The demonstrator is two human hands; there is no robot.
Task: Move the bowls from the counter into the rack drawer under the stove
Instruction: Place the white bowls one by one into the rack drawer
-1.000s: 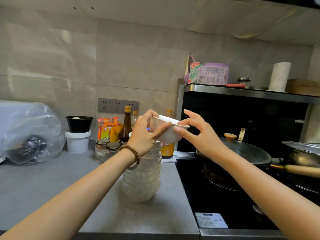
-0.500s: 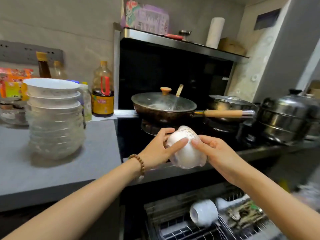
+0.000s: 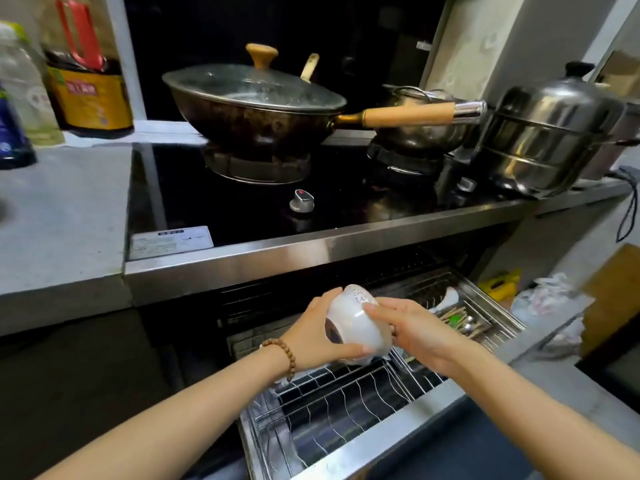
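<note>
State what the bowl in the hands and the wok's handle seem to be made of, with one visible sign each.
Bowl: probably glazed ceramic; white, smooth, glossy. Wok handle: likely wood; matt tan, with a shiny metal cap at its end.

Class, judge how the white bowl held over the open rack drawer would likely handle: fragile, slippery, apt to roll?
The white bowl looks glazed ceramic, so probably stiff and breakable against the rack drawer wires. Its glossy wall may be slippery; left hand and right hand both grip it. Tipped sideways, it might roll.

Grey counter [image 3: 62, 220] with bottles [image 3: 90, 91] (lidded wok [image 3: 256, 112] on stove [image 3: 242, 209])
</note>
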